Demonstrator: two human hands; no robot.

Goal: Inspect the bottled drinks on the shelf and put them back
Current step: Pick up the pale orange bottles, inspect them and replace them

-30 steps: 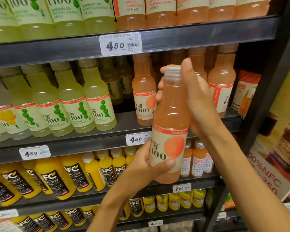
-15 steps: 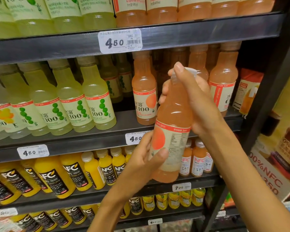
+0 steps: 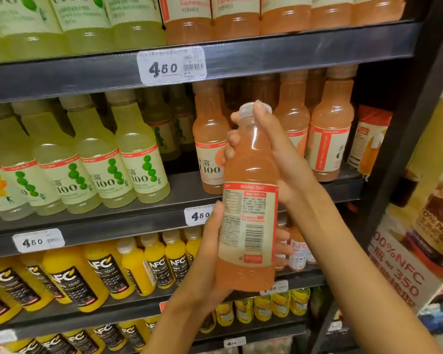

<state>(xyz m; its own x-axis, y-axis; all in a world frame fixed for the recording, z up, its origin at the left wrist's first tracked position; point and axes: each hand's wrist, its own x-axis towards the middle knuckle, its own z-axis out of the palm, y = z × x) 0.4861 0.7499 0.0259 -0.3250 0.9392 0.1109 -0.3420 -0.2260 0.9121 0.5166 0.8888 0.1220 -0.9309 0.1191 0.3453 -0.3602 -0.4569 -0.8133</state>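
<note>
I hold a pink-orange juice bottle (image 3: pixel 250 200) upright in front of the shelves, its back label with barcode and small print facing me. My left hand (image 3: pixel 210 254) grips the bottle's lower body from the left and behind. My right hand (image 3: pixel 281 154) wraps the neck and shoulder, with a fingertip on the pale cap. Behind it, matching pink-orange bottles (image 3: pixel 330 134) stand on the dark middle shelf (image 3: pixel 128 221), with a gap in the row directly behind the held bottle.
Green-yellow bottles (image 3: pixel 138 154) fill the left of the middle shelf. Yellow NFC juice bottles (image 3: pixel 100 272) line the shelf below. More bottles stand on the top shelf (image 3: pixel 292 54). A carton (image 3: pixel 368 139) sits at the far right, beside a dark upright post and a printed poster (image 3: pixel 425 238).
The bottle has been turned about its upright axis, from the front label with the orange circle to the back label with the barcode. My left hand shifted its grip around the lower body.
</note>
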